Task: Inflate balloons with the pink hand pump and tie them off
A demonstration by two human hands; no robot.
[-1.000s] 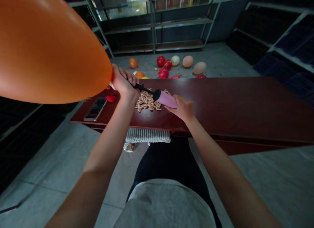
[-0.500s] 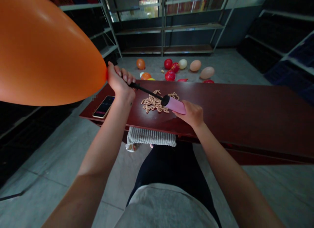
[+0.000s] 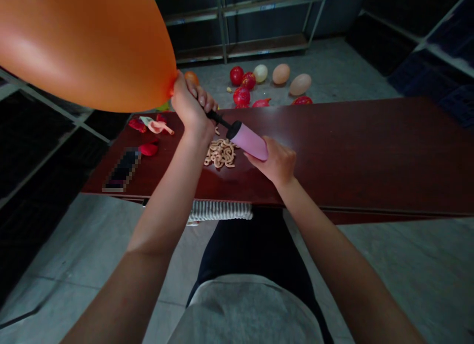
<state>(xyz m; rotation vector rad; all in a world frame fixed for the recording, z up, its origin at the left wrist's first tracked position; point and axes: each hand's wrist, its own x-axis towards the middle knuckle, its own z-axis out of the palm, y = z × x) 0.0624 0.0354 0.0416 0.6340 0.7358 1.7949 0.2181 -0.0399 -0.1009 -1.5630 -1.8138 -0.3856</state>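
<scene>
A large inflated orange balloon [image 3: 85, 43] fills the upper left. My left hand [image 3: 190, 107] is closed round its neck and the black nozzle end of a hand pump. The pump's pink barrel [image 3: 249, 141] slants down to the right, and my right hand [image 3: 276, 162] is closed round its lower end. Both hands hover over the dark red table [image 3: 351, 151]. Just under the pump lies a pile of limp beige balloons [image 3: 220, 154].
A phone [image 3: 122, 169] and a few limp red and pink balloons [image 3: 150, 148] lie on the table's left end. Several inflated balloons [image 3: 281, 74] rest on the floor beyond the table, before metal shelving [image 3: 244, 23]. A ribbed white thing [image 3: 220, 210] sits under the table edge.
The pump barrel has slid toward my left hand, so less of the black rod shows. The view has tipped downward, and the balloon sits higher in view.
</scene>
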